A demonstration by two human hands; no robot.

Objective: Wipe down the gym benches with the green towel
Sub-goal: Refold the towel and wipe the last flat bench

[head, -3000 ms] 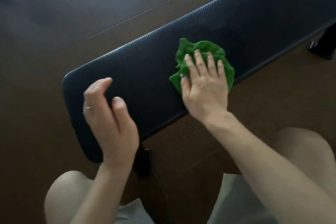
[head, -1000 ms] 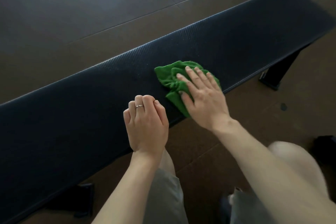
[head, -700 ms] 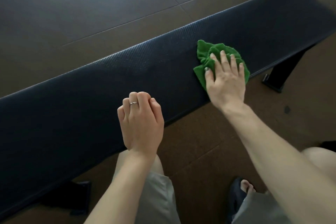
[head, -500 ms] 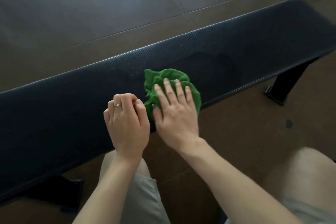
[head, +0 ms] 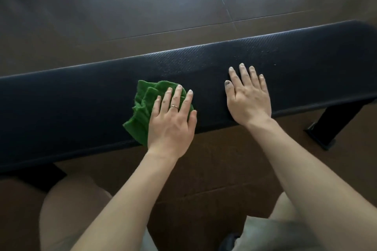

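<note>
Floor (head: 142, 6): dark brown tiles with thin seams, running behind and under the bench.
Tabletop (head: 81, 104): the long black padded bench top with a woven texture, crossing the view from left to right; small droplets sit near its far edge around the middle.
Bench leg (head: 330, 126): black, angled down to a foot on the floor at the right.
Knees: bare, in pale shorts (head: 271, 232) at the bottom of the view.
Left hand (head: 172, 120): palm down, flat on the towel, with a ring on one finger.
Left fingers (head: 177, 96): straight and slightly spread, pressing on the cloth, not curled round it.
Right hand (head: 247, 98): palm down on bare padding, well apart from the towel.
Right fingers (head: 242, 73): straight, resting flat, holding nothing; the tips look dark and smudged.
Green towel (head: 145, 106): crumpled on the tabletop near its front edge, lying under the left palm and fingers and bunching out to their left.
</note>
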